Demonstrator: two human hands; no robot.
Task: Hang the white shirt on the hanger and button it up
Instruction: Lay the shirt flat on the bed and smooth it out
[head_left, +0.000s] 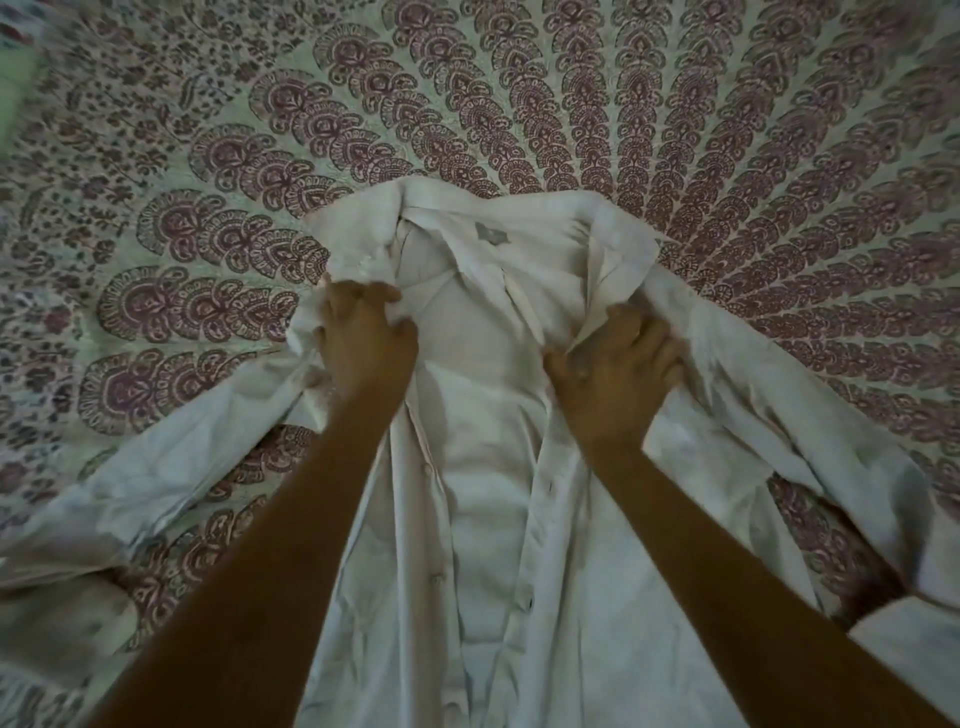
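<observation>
The white shirt (478, 509) lies unbuttoned and face up on the patterned bedspread, collar at the far end and sleeves spread to both sides. My left hand (363, 338) grips the bunched cloth of the left front panel near the shoulder. Its right front panel, just below the collar, is clutched by my right hand (613, 364). The inside back of the shirt shows between the two opened panels. Buttons run down the left placket (431, 519). No hanger is in sight.
A bedspread (519, 104) with a red-brown floral print covers the whole surface under and around the shirt. A green patch (15, 78) shows at the far left edge.
</observation>
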